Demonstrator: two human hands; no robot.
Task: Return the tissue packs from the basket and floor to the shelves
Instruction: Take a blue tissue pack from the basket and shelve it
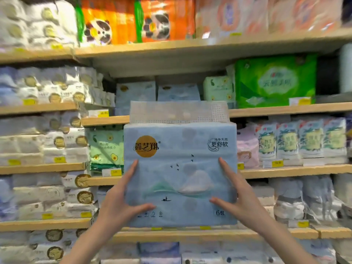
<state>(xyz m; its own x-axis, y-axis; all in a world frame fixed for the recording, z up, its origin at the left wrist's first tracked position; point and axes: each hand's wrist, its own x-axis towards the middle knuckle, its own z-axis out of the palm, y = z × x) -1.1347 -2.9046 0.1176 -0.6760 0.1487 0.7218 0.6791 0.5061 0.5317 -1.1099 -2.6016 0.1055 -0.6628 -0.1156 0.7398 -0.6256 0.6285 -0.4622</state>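
Two hands clamping one pale-blue tissue pack (180,172) upright before the shelves: left hand (122,202) and right hand (236,195), fingers spread flat on its front. Best kept level and slid into the gap beside matching blue packs (158,92) above. Behind, wooden shelves (285,108), fully stocked, yellow price tags.

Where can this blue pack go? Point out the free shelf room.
The blue pack, held by the left hand and right hand, has little room. One dark gap shows right of the green pack, under the upper shelf. The left-hand stacks and other rows look crowded.
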